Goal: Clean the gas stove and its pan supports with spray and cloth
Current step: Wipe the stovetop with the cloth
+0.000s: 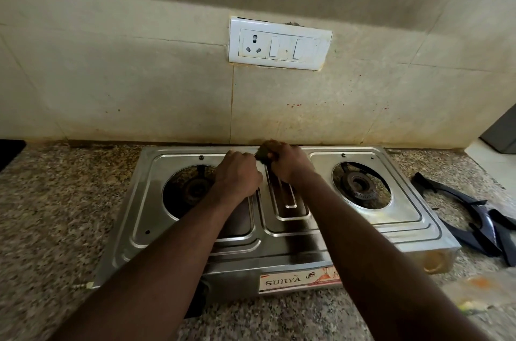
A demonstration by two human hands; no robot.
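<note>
A two-burner steel gas stove (282, 240) stands on the granite counter against the wall. Both burners are bare: the left burner (192, 190) is partly hidden by my left forearm, the right burner (360, 183) is in full view. My right hand (287, 160) grips a dark green scrub pad (263, 155) at the back middle of the stove top. My left hand (237, 173) lies just left of it with its fingers curled, knuckles up; what it holds is hidden. Dark pan supports (474, 218) lie on the counter to the right of the stove.
The granite counter (55, 201) runs left and right of the stove. A white socket and switch plate (279, 45) is on the stained tiled wall above. A dark object's corner (11, 151) shows at the far left, a grey appliance (502, 131) at the far right.
</note>
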